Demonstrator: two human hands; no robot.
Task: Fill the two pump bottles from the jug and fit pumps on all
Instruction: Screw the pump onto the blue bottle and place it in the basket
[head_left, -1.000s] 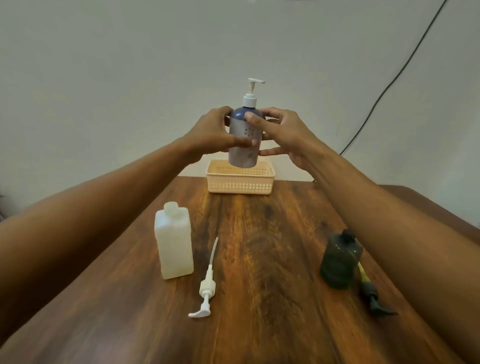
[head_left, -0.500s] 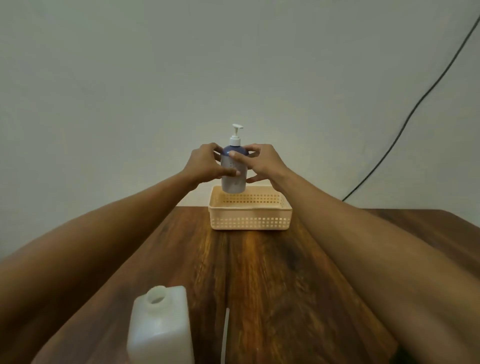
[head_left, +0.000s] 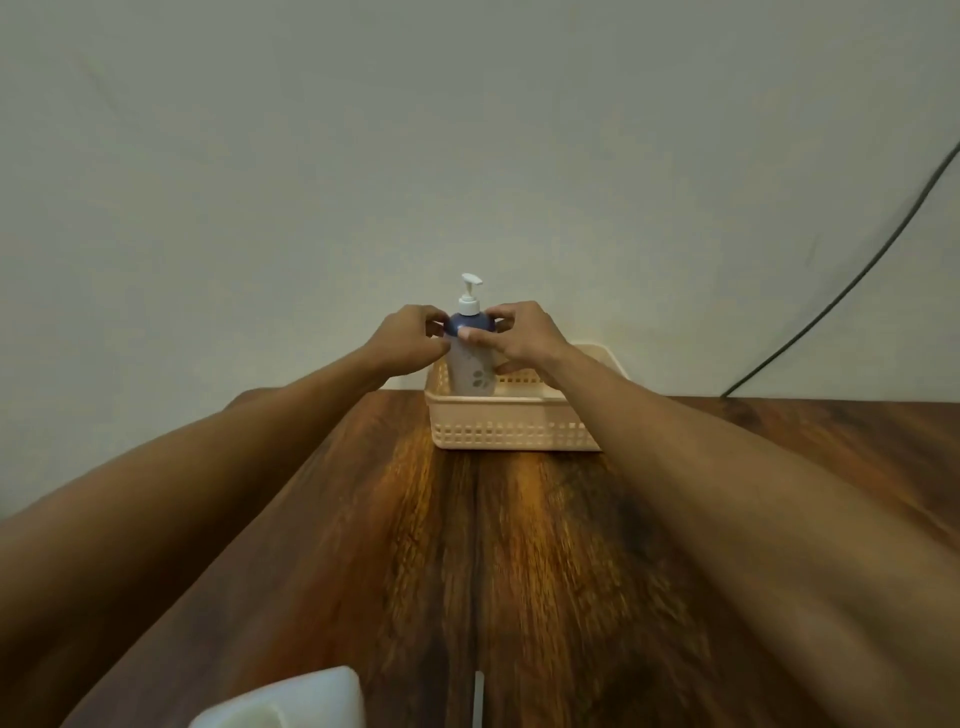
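Observation:
A pale bottle with a blue shoulder and a white pump (head_left: 471, 358) stands upright inside the beige basket (head_left: 511, 428) at the table's far edge. My left hand (head_left: 405, 345) grips its left shoulder and my right hand (head_left: 519, 338) grips the right side, fingers wrapped around it. The white jug (head_left: 311, 699) shows only its top at the bottom edge. Beside it, the tip of a loose white pump tube (head_left: 478, 699) lies on the table. The dark bottle is out of view.
The wooden table (head_left: 519, 571) stretches from me to the wall. A black cable (head_left: 841, 291) runs down the wall at the right. My two forearms cross the table's left and right sides.
Both hands have carried the pumped bottle forward and down into the basket. The view has tilted upward, so the jug, loose pump and dark bottle have slid down or out of frame.

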